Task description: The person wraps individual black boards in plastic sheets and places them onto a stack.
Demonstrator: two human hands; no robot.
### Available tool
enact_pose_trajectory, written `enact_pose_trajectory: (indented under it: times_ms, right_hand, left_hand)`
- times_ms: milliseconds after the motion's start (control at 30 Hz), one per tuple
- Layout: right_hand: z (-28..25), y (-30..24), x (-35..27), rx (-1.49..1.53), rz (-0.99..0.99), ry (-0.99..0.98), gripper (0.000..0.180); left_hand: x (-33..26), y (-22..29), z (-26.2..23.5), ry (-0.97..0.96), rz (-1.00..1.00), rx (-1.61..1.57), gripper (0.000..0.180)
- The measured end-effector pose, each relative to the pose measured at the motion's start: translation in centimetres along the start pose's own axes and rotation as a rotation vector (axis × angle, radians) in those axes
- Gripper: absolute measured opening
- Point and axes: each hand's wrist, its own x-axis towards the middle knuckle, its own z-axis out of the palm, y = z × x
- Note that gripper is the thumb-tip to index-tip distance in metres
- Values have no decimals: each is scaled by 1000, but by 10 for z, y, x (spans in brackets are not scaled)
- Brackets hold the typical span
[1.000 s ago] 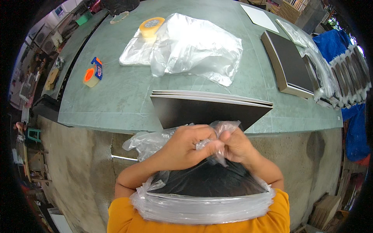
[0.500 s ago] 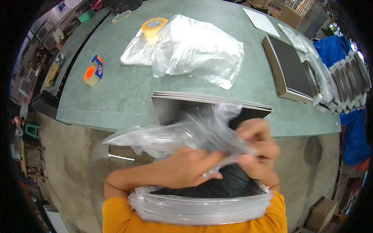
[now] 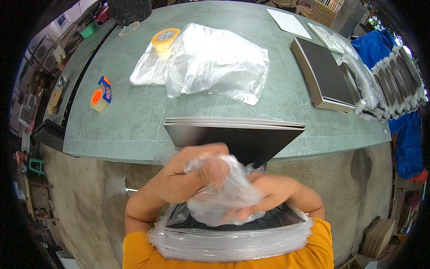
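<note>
A crumpled clear plastic bag (image 3: 224, 188) is bunched between my two hands, close to my chest. My left hand (image 3: 190, 172) is closed round its upper left part, with some film spilling over the fingers. From the other side my right hand (image 3: 273, 190) grips the film; its fingertips are blurred and partly covered by plastic. Below the hands lies a stack of plastic-wrapped dark panels (image 3: 228, 244), resting against my body. Just beyond, a few bare black panels with pale edges (image 3: 233, 136) lean at the table's front edge.
The green table (image 3: 134, 130) bears a heap of clear plastic bags (image 3: 219, 62) with a yellow tape roll (image 3: 165, 41) on it. A tape dispenser (image 3: 101, 95) sits left. At right are stacked dark panels (image 3: 324, 74), wrapped panels (image 3: 398, 76) and a white sheet (image 3: 289, 23).
The loose plastic, spread wide to the left before, is now gathered into a bunch between my hands. My left hand has risen away from me, and my right hand has come lower.
</note>
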Motion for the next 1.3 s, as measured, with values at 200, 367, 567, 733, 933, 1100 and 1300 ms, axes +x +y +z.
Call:
enact_pose_trajectory:
  times_ms: [200,367,567,733,933,1100,1300]
  right_hand:
    - [-24,0,-11,261,44,-423,34]
    - [-25,0,-39,-733,601,-516,47]
    - [-11,10,-70,-1763,825,-152,65]
    - [-37,58,-106,-917,461,516,50]
    - [-2,-3,-72,-1586,663,-463,28]
    - [-16,-44,-54,-1173,37,1068,18]
    - [3,-28,-57,-1288,82,693,44]
  left_hand:
    - [15,-21,-38,-483,243,308,22]
    - [0,4,-17,-818,-69,660,25]
    - [-11,-21,-21,-295,42,1675,10]
    - [-8,-21,5,-799,187,991,7]
    - [-24,-64,-50,-374,-175,1820,7]
    - [-47,-25,-42,-29,61,750,13]
    - [-38,-41,-73,1373,515,1038,24]
